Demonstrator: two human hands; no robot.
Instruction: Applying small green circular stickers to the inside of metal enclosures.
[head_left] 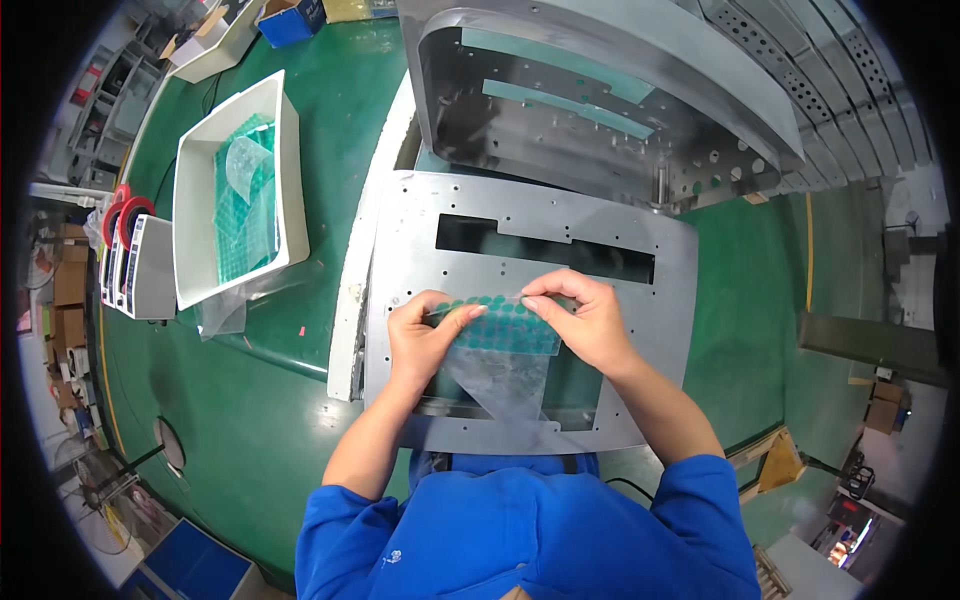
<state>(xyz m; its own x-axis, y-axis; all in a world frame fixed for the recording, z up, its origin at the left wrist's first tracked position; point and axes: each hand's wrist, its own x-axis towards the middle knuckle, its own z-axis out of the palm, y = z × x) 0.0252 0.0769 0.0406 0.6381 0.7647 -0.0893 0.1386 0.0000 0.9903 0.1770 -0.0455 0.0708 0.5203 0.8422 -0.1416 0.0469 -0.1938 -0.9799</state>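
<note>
My left hand grips the left edge of a sheet of green round stickers, thumb on top and fingers behind. At the sheet's upper right corner, my right hand has thumb and forefinger pinched together. Whether a single sticker sits between those fingertips is too small to tell. Thin clear film hangs below the green rows. Both hands are above a grey metal panel with rectangular cutouts and small holes, lying flat in front of me.
Behind the panel stands a deep metal housing with pale green strips inside. A white bin at the left holds green sticker sheets and film. Red tape rolls are beside it. A beige beam is at the right.
</note>
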